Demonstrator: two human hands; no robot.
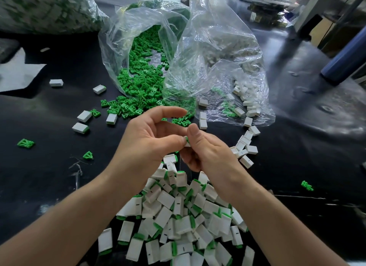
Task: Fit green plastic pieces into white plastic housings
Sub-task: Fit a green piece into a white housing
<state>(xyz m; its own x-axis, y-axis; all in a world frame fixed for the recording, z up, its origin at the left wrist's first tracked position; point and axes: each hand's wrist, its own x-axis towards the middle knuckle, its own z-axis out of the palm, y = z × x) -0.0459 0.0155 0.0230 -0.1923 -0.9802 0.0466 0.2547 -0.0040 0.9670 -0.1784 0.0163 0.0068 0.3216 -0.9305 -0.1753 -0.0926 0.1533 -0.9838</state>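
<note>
Over the middle of the black table, my left hand (150,138) and my right hand (206,148) meet around one small white housing (187,144) with a green piece (186,139) at its top. Fingertips of both hands pinch it, and most of it is hidden between them. Below my hands lies a heap of white housings with green pieces fitted (178,216). Loose green pieces (138,87) spill from an open clear bag behind my hands. Empty white housings (246,146) lie to the right of my hands.
A second clear bag (227,53) with white housings lies at the back right. A big filled bag (45,8) stands at the far left. Stray housings (80,128) and green pieces (25,143) dot the left side. A blue post (344,57) rises at the right.
</note>
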